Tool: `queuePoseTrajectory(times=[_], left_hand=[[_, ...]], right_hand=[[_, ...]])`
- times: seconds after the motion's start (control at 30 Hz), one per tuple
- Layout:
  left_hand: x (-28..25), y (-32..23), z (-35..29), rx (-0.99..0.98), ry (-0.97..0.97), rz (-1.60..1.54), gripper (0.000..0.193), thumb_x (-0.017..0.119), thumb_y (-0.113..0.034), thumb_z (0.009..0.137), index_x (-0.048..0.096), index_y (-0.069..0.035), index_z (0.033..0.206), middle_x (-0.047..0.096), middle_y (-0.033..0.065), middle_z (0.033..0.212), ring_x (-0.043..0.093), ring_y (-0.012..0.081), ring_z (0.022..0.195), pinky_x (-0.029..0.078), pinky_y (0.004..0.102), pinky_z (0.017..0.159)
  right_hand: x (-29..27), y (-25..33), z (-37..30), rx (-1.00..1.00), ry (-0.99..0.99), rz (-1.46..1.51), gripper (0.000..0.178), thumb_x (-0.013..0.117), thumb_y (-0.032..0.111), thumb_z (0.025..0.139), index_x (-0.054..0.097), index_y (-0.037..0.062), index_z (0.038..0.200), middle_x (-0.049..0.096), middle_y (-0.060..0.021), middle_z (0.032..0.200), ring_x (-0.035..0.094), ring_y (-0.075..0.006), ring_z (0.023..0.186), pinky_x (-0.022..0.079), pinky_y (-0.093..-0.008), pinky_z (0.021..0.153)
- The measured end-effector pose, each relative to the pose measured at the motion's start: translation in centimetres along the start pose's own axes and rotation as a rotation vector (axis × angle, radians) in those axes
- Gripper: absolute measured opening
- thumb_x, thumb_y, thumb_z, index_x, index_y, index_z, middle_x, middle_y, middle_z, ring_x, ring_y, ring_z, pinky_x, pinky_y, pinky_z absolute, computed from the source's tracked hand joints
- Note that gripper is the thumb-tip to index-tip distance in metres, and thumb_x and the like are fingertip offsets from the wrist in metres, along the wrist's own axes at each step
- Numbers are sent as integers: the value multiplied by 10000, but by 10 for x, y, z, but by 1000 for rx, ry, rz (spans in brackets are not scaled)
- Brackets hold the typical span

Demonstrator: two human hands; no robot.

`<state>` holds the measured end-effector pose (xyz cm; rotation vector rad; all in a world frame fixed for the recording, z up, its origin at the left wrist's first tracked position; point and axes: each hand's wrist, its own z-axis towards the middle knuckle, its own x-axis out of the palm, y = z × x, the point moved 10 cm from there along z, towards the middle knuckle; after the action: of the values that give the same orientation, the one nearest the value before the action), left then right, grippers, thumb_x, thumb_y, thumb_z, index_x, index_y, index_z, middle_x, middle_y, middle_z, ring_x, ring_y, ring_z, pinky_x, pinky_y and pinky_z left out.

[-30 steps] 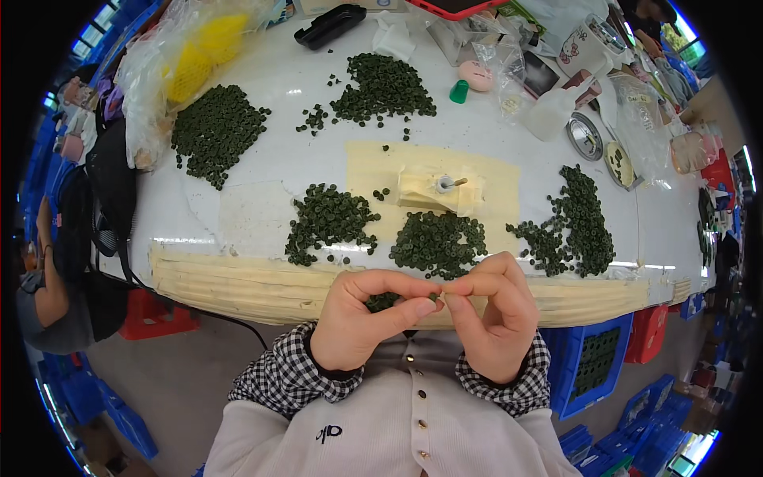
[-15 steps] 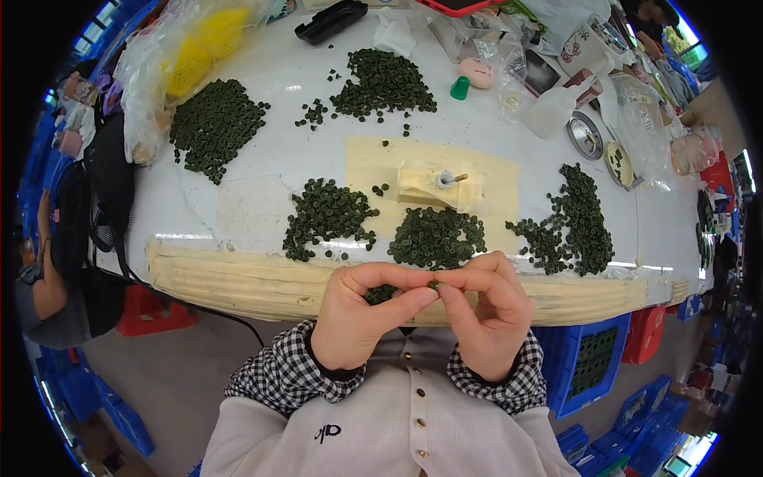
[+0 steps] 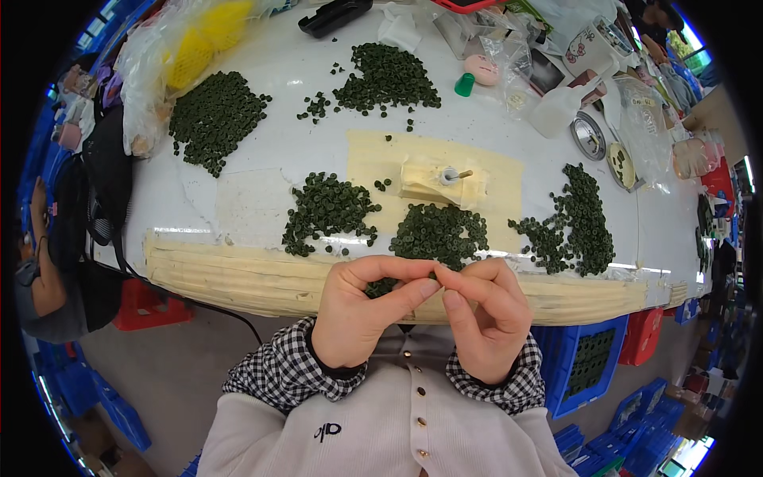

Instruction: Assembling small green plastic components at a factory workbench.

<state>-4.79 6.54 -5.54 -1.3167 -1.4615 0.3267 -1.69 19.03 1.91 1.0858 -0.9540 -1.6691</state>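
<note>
My left hand point(image 3: 362, 306) and my right hand point(image 3: 489, 314) meet fingertip to fingertip over the table's front edge. Between thumb and forefinger the left one pinches a small dark green part point(image 3: 433, 276), mostly covered by the fingers. The right forefinger presses against the same part, its thumb a little lower; what exactly it grips is partly hidden. Right behind the fingers lies a pile of small round dark green parts point(image 3: 441, 232), and more of them point(image 3: 381, 286) show under my left hand. Other piles lie to the left point(image 3: 326, 211) and right point(image 3: 584, 219).
A taped block point(image 3: 425, 181) with a metal pin stands mid-table. Two dark green piles point(image 3: 218, 115) point(image 3: 385, 75) lie farther back. Plastic bags, a squeeze bottle point(image 3: 552, 111) and a round tin lid point(image 3: 586, 135) crowd the back right. A blue crate point(image 3: 588, 366) stands below the table.
My fingertips have shifted slightly, and the small green part is more covered now. The right thumb has dropped a little away from the left thumb. The view has tilted slightly.
</note>
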Motion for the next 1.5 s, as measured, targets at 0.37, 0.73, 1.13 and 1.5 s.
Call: queuePoseTrajectory(times=[0.37,0.73,1.13,1.5], left_hand=[[16,-8,1,80,267,245,125,708,-38,792,668,16,897,652,43,808,534,56,704,442,195,636],[18,-20,-3,124,261,369,105,627,-43,854,674,33,909,676,57,812,582,60,736,464,196,670],[13,-22,-3,204,204,390,128,626,-47,850,669,30,944,674,61,846,582,64,744,472,208,673],[7,-24,-4,292,108,393,61,636,-27,837,648,30,819,648,36,764,516,42,661,423,196,590]], right_hand=[[9,-29,-2,268,178,520,151,640,-65,790,669,-22,932,560,-66,878,533,-102,764,422,-206,676],[-4,18,8,-224,167,-186,213,753,-10,655,683,40,851,571,-56,745,566,-163,631,452,-255,516],[1,29,4,-387,43,-263,202,727,-40,644,631,10,814,607,-76,762,599,-211,638,484,-284,525],[5,31,1,-423,11,-266,214,728,-42,644,633,-2,830,609,-90,772,605,-215,641,490,-279,532]])
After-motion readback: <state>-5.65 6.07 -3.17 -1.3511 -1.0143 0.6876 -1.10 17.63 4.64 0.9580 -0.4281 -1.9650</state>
